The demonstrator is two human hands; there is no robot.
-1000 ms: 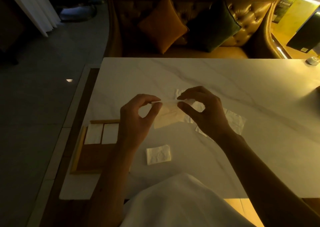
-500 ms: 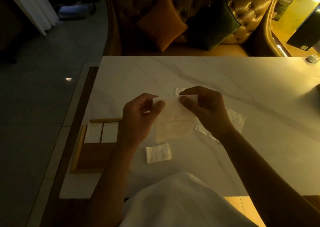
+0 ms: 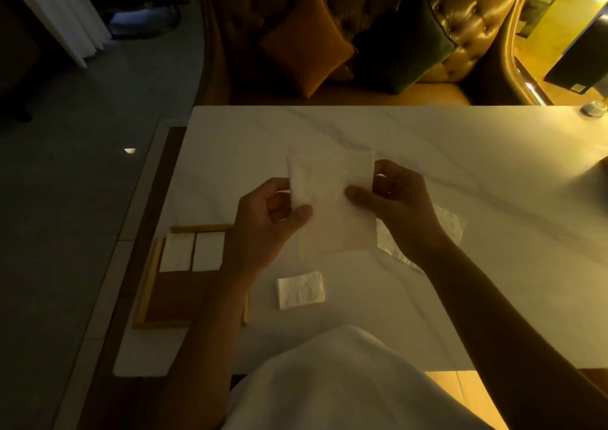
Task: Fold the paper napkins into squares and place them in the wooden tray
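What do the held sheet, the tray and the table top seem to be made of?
The held sheet: thin matte tissue paper; its lower half looks translucent and it creases softly. The tray: probably wood, pale raised rim, darker brown floor, dull finish. The table top: white with grey veins and slight sheen, marble or an imitation; I cannot tell which.

Both forearms are seen bare from the wrists back to where they leave the view, and the left hand (image 3: 263, 222) and the right hand (image 3: 401, 206) are bare too. A white garment (image 3: 345, 380) of plain, smooth cloth is worn. It is seen as a broad rounded fold at the near edge of the table (image 3: 427, 140), between the forearms.
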